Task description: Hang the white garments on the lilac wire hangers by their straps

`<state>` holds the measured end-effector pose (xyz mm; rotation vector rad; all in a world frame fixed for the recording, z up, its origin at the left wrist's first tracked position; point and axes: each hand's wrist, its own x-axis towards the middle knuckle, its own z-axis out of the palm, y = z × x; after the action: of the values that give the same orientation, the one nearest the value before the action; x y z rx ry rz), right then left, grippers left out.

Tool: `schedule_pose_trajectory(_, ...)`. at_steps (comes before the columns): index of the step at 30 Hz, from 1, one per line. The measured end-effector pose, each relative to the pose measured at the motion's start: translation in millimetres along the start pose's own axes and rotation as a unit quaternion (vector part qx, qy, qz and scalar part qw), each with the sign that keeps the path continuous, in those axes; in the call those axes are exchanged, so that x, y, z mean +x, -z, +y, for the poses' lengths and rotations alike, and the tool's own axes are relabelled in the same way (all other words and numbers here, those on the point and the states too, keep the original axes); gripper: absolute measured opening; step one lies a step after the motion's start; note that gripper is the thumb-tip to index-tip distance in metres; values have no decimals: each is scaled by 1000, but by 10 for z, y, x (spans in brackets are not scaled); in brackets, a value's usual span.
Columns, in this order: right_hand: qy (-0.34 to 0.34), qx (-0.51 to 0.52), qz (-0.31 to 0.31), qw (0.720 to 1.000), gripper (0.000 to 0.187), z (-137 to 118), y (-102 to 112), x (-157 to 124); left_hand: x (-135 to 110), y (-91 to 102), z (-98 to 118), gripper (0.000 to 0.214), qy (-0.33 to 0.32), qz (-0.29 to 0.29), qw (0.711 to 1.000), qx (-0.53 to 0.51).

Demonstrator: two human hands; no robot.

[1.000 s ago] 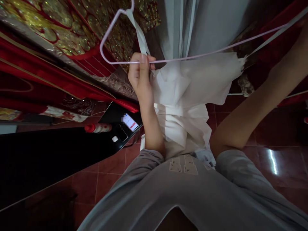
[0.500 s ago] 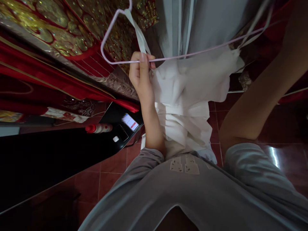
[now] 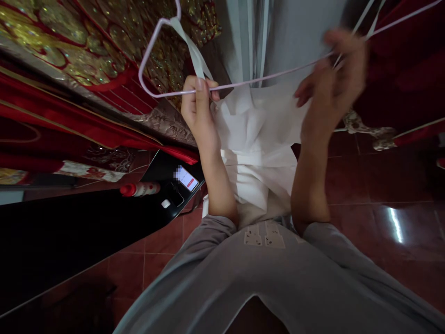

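A pale pink hanger (image 3: 264, 79) spans the upper middle, its hook running off the top edge. Pinched in my left hand (image 3: 200, 99) are its long lower bar and a white strap (image 3: 196, 58) that loops over the hanger's neck. From there a white garment with gathered folds (image 3: 257, 120) drapes down in front of my body. My right hand (image 3: 335, 76), blurred by motion, is at the right part of the bar, beside more white straps (image 3: 363, 18). Its fingers look spread; whether they touch the strap or bar I cannot tell.
Red and gold sequined clothes (image 3: 114, 51) hang at left, dark red fabric (image 3: 403, 69) at right. A black table (image 3: 86, 222) at lower left bears a lit phone (image 3: 187, 178), a dark phone, a white case (image 3: 166, 203) and a red-capped bottle (image 3: 141, 189). Red tiles (image 3: 361, 222) cover the floor.
My right hand has come into view, moving in from the upper right to the hanger's bar and straps. My left hand and the hanger have shifted slightly left, the grip unchanged.
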<state>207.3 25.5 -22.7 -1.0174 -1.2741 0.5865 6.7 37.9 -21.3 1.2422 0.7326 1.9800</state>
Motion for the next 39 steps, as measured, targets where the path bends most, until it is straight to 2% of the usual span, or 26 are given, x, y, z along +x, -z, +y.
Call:
schedule_pose_trajectory(1, 21, 19, 52, 998, 33, 43, -91, -83, 3, 11, -5, 42, 3, 6, 1000, 15)
schedule_pose_trajectory(3, 38, 34, 76, 996, 31, 100, -236, -171, 14, 51, -17, 39, 10, 28, 998, 51)
schedule_pose_trajectory(7, 73, 40, 75, 994, 32, 112, -311, -161, 14, 169, -18, 34, 22, 66, 995, 72)
schedule_pose_trajectory(12, 64, -3, 80, 995, 51, 25, -313, -137, -48, 258, 62, 31, 84, 40, 995, 44)
schedule_pose_trajectory(15, 46, -45, 86, 994, 57, -16, -351, -127, -59, 276, 153, 28, 75, 29, 995, 67)
schedule_pose_trajectory(21, 36, -107, 117, 987, 34, 96, -336, -25, -100, 286, 364, 24, 58, -53, 987, 142)
schedule_pose_trajectory(24, 35, -77, 141, 986, 19, 162, -340, 36, -143, 241, 483, 26, 57, -66, 987, 132)
schedule_pose_trajectory(27, 38, -4, 138, 990, 18, 157, -380, 65, -140, 187, 618, 27, 86, -74, 990, 88)
schedule_pose_trajectory(29, 24, 39, 122, 991, 19, 118, -421, 63, -84, 154, 718, 33, 133, -73, 986, 62)
schedule_pose_trajectory(31, 4, 91, 113, 989, 18, 68, -465, 56, 19, 115, 825, 47, 186, -58, 981, 20)
schedule_pose_trajectory(34, -7, 203, 104, 974, 21, 7, -521, 61, 224, 46, 991, 65, 251, -29, 964, -79)
schedule_pose_trajectory(36, -6, 262, 102, 960, 28, -16, -536, 76, 360, 22, 1081, 80, 289, -30, 951, -102)
schedule_pose_trajectory(37, -7, 275, 100, 956, 32, -24, -535, 83, 422, 26, 1112, 88, 291, -41, 951, -94)
schedule_pose_trajectory(39, -12, 282, 101, 954, 39, -38, -515, 91, 527, 77, 1140, 98, 242, -55, 967, -60)
